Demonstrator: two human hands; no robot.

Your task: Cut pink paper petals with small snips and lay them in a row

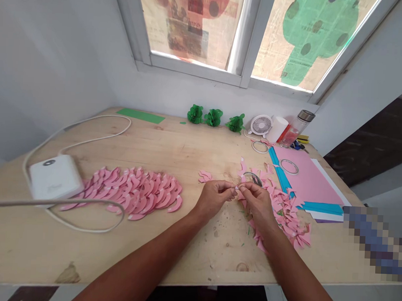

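Note:
My left hand (215, 196) and my right hand (257, 201) meet over the middle of the wooden table (174, 149), fingers pinched together on a small pink paper petal (238, 188). A tape roll (253, 178) lies just behind my right hand. Loose pink petals (286, 212) are scattered under and to the right of my right hand. A large layered spread of pink petals (135, 193) lies to the left of my left hand, apart from it. Two more petals (204, 176) sit just behind my left hand.
A white box (55, 176) with white cables sits at the left. At the back stand three green paper balls (213, 117), a small white fan (261, 124) and a bottle (297, 127). Pink, blue and white paper sheets (302, 179) and tape rings lie right.

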